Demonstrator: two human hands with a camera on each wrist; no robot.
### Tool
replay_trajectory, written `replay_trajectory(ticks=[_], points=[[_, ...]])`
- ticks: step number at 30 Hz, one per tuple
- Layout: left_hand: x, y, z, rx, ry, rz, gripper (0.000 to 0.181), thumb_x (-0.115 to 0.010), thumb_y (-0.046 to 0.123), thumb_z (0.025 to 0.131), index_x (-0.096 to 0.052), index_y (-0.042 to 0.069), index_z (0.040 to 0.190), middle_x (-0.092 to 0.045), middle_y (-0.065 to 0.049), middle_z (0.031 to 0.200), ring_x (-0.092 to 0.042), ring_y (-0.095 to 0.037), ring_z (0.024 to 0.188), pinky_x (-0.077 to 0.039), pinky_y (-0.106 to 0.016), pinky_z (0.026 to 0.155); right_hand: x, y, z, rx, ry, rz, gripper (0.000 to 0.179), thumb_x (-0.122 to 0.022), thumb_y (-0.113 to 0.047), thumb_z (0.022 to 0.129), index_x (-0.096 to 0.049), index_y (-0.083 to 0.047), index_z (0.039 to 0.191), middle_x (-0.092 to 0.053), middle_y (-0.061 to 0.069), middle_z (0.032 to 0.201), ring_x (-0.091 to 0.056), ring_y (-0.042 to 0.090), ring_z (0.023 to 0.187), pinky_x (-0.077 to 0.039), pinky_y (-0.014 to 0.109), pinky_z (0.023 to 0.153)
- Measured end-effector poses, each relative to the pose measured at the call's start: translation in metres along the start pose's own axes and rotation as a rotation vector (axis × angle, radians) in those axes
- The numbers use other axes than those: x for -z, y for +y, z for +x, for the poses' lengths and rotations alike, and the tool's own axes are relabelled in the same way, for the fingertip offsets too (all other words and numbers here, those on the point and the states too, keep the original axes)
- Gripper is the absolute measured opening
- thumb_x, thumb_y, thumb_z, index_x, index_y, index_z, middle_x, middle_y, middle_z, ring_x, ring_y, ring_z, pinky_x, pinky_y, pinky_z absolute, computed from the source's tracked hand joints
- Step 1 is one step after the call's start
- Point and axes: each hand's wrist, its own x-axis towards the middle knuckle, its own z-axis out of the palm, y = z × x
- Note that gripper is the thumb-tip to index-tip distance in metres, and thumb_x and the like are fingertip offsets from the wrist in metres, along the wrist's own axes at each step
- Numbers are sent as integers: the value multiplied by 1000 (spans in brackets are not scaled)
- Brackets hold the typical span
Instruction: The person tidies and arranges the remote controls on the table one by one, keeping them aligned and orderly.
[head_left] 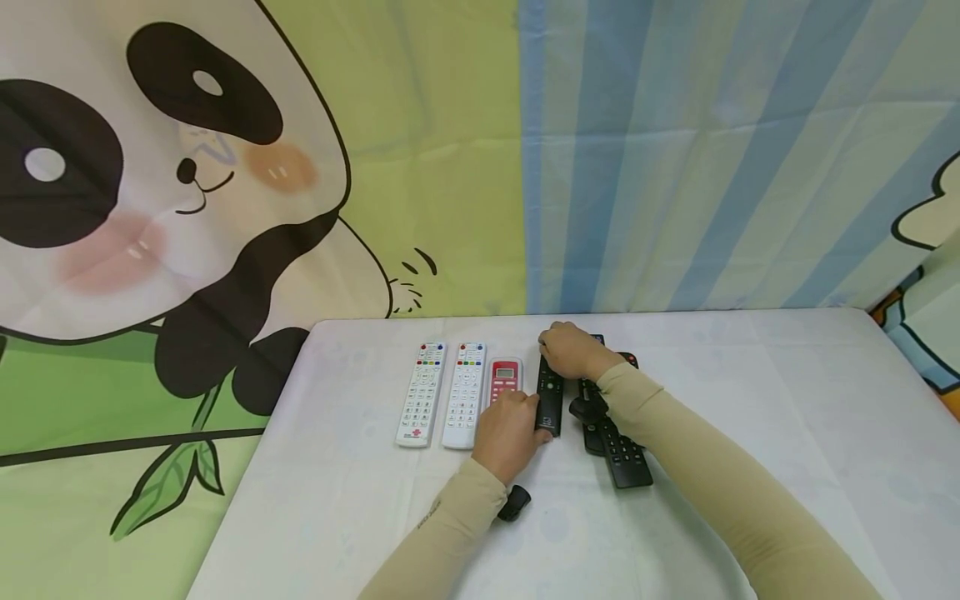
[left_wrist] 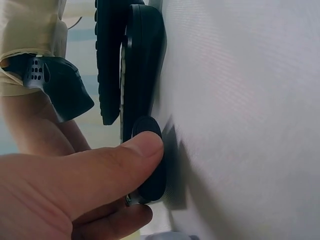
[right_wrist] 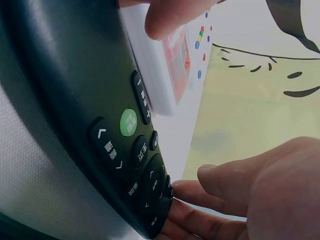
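Note:
A black remote control (head_left: 550, 396) lies lengthwise on the white table, next to a red-and-white remote (head_left: 505, 377). My left hand (head_left: 506, 437) pinches its near end; in the left wrist view the thumb (left_wrist: 145, 147) presses on the end face. At the far end is my right hand (head_left: 577, 352). The right wrist view shows its fingers (right_wrist: 200, 215) touching that end of the black remote (right_wrist: 100, 80), with the thumb apart from it. Right of it, under my right forearm, several black remotes (head_left: 626, 458) overlap, partly hidden.
Two white remotes (head_left: 422, 396) (head_left: 465, 396) lie side by side on the left of the table (head_left: 337, 500). A panda-print cloth (head_left: 435, 167) hangs behind the table's far edge. Each wrist carries a black camera (head_left: 514, 503).

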Motion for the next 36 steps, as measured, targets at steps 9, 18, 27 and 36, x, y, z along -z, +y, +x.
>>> replay_trajectory(ticks=[9, 18, 27, 36], points=[[3, -2, -2, -6, 26, 6, 55, -93, 36, 68, -75, 4, 108, -71, -8, 93, -66, -21, 83, -57, -33, 70, 0, -3, 1, 45, 51, 7, 32, -48, -10, 105, -63, 10, 125, -64, 25, 118, -59, 40, 114, -47, 49, 101], [5, -3, -5, 5, 26, 14, 54, -93, 37, 69, -76, 4, 108, -71, -8, 95, -66, -20, 85, -57, -32, 71, 0, -6, 2, 49, 84, 17, 33, -48, -10, 105, -64, 9, 126, -64, 24, 118, -60, 39, 115, -47, 49, 101], [7, -2, -8, 14, 14, 11, 54, -91, 38, 71, -76, 4, 109, -72, -9, 98, -66, -20, 88, -57, -33, 72, -2, -9, 2, 41, 77, 40, 33, -49, -10, 105, -64, 8, 127, -64, 24, 121, -59, 38, 117, -47, 49, 102], [7, -1, -11, 13, 20, -7, 47, -90, 40, 73, -80, 8, 105, -73, -7, 96, -66, -20, 85, -56, -32, 71, -8, -10, 5, 38, 72, 27, 32, -49, -11, 105, -64, 8, 127, -64, 23, 121, -59, 38, 116, -48, 48, 101]])
